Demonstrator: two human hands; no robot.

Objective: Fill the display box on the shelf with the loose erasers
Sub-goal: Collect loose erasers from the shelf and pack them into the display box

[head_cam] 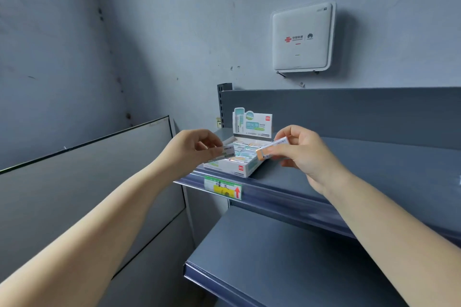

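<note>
Two erasers are pinched, one by the left hand (193, 147) and one by the right hand (303, 152), over the display box (245, 168) at the shelf (336, 197) front edge, where a nudge could tip it off.

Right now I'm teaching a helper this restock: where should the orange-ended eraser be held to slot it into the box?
Hold the orange-ended eraser by its long side faces at the sleeved middle, as the right hand does. Come from above: the display box opens upward, and its bare orange end points towards it.
</note>
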